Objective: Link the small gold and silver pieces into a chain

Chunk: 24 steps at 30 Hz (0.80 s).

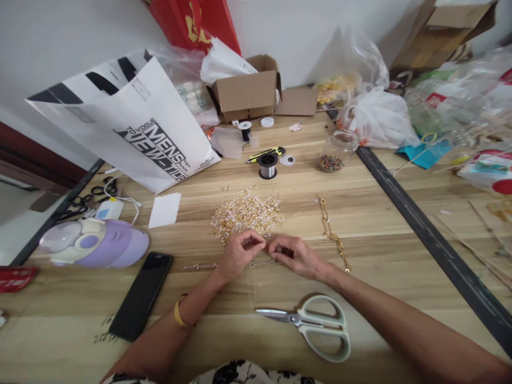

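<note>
My left hand (241,255) and my right hand (296,257) meet fingertip to fingertip, each in a pinch. What they pinch is too small to make out. Just beyond them spreads a pile of small gold and clear beads or charms (246,212). A thin silver chain (200,266) lies on the table beneath and beside my hands, partly hidden by them. Fine clear thread (251,285) trails from below my hands toward me. To the right rests a gold chain (327,229). Scissors with pale green handles (294,318) lie nearer my body, blades pointing left.
A spool of wire (268,166), a yellow-black utility knife (260,154) and a glass jar of beads (334,154) stand behind the pile. On the left are a phone (141,296), a purple bottle (116,242) and a large white bag (156,122). A cardboard box (248,93) sits at the back.
</note>
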Tool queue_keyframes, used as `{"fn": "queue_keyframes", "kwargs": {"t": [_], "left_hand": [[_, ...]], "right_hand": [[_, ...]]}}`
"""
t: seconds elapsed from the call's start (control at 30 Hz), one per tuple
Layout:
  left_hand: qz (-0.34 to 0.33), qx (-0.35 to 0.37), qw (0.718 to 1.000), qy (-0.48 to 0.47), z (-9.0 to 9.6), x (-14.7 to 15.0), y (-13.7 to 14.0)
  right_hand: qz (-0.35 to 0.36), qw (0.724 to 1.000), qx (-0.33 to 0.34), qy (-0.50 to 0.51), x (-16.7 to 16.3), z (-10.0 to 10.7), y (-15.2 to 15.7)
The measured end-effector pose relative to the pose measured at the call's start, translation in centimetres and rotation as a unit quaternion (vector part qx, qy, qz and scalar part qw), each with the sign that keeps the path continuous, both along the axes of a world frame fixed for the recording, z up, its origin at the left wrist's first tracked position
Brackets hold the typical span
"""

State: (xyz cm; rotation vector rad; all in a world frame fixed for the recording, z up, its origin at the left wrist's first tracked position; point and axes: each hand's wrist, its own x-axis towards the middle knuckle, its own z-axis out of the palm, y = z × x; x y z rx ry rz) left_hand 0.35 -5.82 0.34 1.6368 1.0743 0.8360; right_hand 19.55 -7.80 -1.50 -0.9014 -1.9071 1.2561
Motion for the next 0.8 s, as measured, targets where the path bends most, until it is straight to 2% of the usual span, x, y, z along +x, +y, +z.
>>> {"fn": "queue_keyframes", "kwargs": {"t": [0.43, 0.8], "left_hand": [[0.017, -0.065, 0.997, -0.031, 0.44, 0.16, 0.17], [0.002, -0.081, 0.996, -0.037, 0.2, 0.07, 0.21]], "right_hand": [[0.014, 1.0, 0.022, -0.006, 0.02, 0.19, 0.11], [0.01, 1.0, 0.018, 0.001, 0.02, 0.21, 0.07]]}}
